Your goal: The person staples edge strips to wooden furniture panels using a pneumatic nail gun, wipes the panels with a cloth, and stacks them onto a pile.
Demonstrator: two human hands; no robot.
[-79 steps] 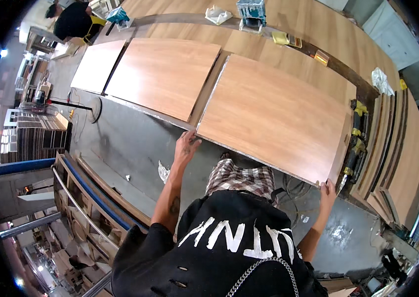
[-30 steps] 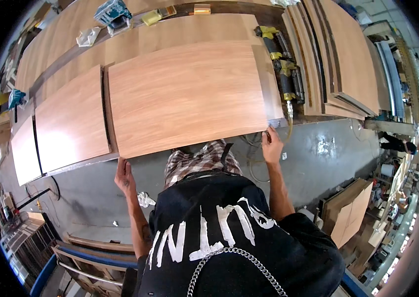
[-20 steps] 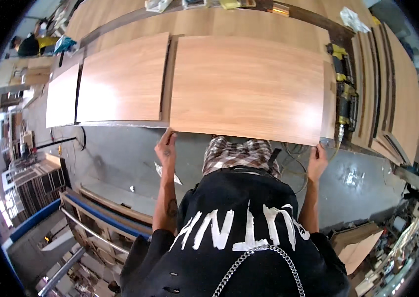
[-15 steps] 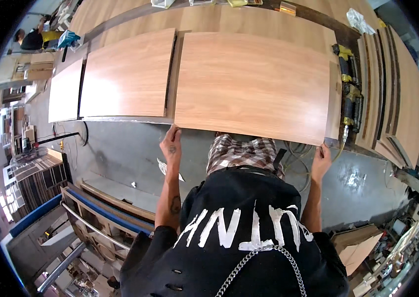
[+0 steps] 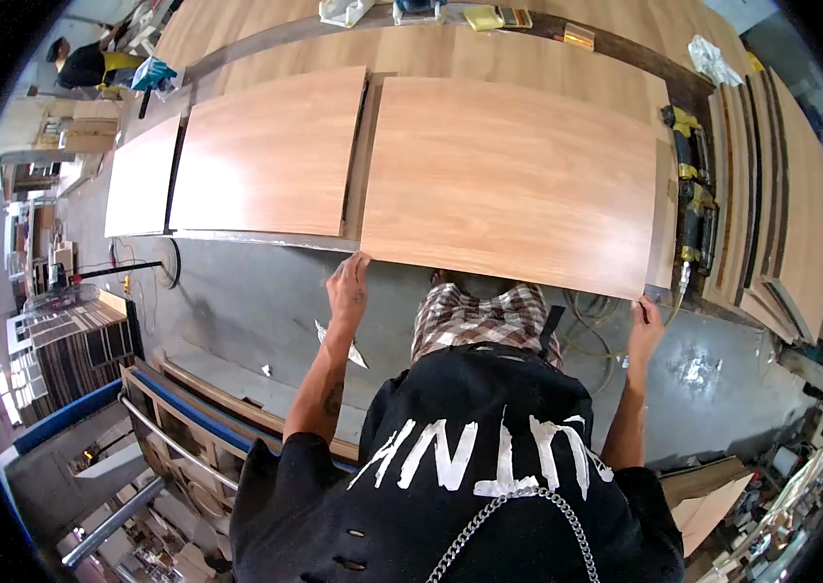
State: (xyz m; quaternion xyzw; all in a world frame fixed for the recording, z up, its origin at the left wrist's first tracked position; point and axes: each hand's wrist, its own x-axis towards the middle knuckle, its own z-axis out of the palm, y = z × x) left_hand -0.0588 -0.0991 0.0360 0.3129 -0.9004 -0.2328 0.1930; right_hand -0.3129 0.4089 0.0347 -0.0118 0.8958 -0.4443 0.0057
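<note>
Left hand: the person's left hand [image 5: 347, 289] has its fingertips gathered at the near left corner of the large board [image 5: 514, 180], grasping the edge.
Right hand: the right hand [image 5: 645, 328] pinches the near right corner of that same board between thumb and fingers.
Large board: a flat, smooth rectangle of wood with pale orange-brown grain and a soft sheen; it lies face up at the near side of the worktable, in front of the person's body.
Board direction: its long axis runs left to right, across the person, with the near edge slanting a little lower toward the right; the grain follows that length.
Neighbouring boards: a middle board [image 5: 271, 155] of the same smooth wood lies to the left, apart from the large one by a narrow gap; beyond it sits a glossy end board [image 5: 142, 185], bright with glare.
Hand tools: black, rounded tools [image 5: 691, 185] wrapped in yellow lie just beyond the large board's right end.
Clothes: black cloth shirt [image 5: 450, 428], metal link chain [image 5: 504, 500] and checked shorts [image 5: 489, 316].
Floor: smooth grey floor [image 5: 237, 291].
</note>
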